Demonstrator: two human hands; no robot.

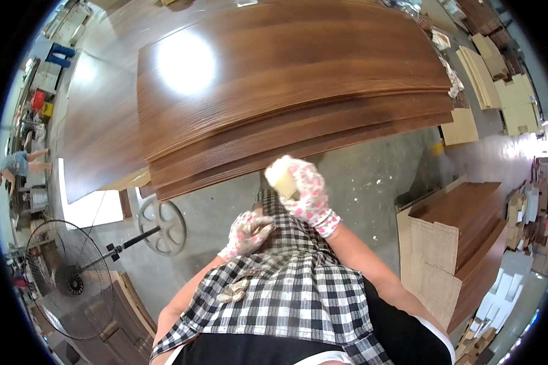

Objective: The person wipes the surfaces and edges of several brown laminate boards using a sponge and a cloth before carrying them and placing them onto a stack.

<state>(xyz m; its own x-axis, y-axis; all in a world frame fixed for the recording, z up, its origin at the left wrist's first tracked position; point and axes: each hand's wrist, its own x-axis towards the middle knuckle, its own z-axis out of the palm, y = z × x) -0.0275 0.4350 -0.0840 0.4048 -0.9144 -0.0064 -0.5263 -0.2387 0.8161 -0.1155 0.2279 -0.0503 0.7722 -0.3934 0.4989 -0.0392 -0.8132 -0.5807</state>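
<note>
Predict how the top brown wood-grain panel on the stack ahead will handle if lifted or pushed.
The top brown wood-grain panel is probably stiff: its face lies flat, without visible sag. It's likely heavy and awkward, being far broader than the gloved right hand. It may slide on the panels beneath, since its strong glare suggests a smooth finish.

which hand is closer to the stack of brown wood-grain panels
Right. The gloved right hand is just short of the stack; the left hand is farther back, by the black-and-white checked apron.
</note>
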